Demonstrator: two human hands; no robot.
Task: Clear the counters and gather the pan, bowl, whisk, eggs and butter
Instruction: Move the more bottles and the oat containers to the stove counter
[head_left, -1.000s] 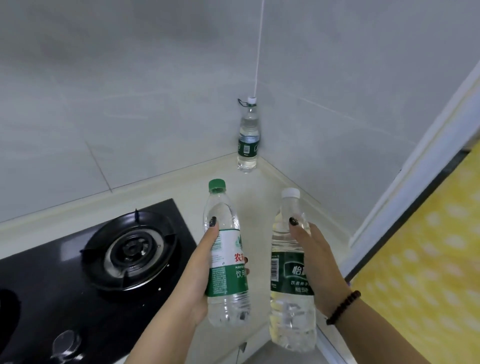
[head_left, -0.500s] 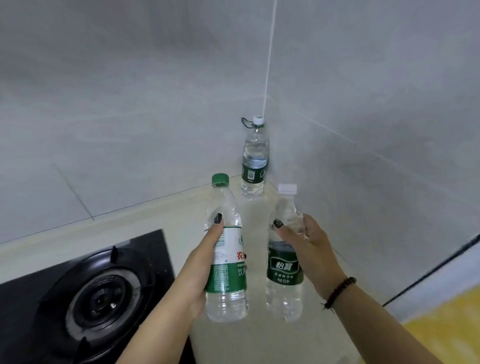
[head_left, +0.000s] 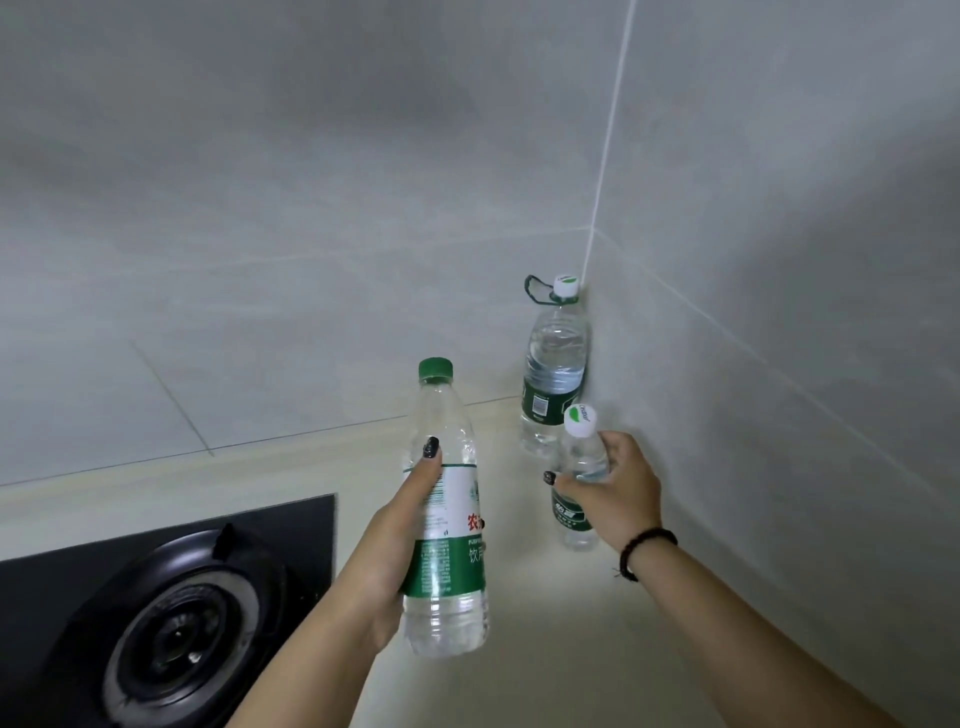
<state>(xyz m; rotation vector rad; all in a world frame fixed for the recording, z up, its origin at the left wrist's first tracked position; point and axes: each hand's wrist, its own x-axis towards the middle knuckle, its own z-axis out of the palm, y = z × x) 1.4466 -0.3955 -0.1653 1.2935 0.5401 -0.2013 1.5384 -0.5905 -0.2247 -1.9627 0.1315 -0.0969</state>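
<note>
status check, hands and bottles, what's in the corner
Left hand grips green-cap bottle. Right hand grips white-cap bottle, near the counter. Third bottle stands upright in the corner.

Two grey tiled walls (head_left: 311, 208) meeting in a corner, upper right, w/ a pale vertical grout line (head_left: 608, 140) running down it. Large tiles, thin light joints, soft diffuse light, faint shadow bands across the upper part. Cream bench (head_left: 545, 675) below, w/ a raised cream backsplash strip (head_left: 208, 478) along the wall foot. Black glass hob (head_left: 291, 525) set into the bench at lower left, edge sharp and straight. Round black burner (head_left: 182, 623) w/ pan support on it, partly cut off by the frame bottom. Corner of the bench narrowing toward the wall junction. Right wall (head_left: 805, 312) slightly darker than the left one.
</note>
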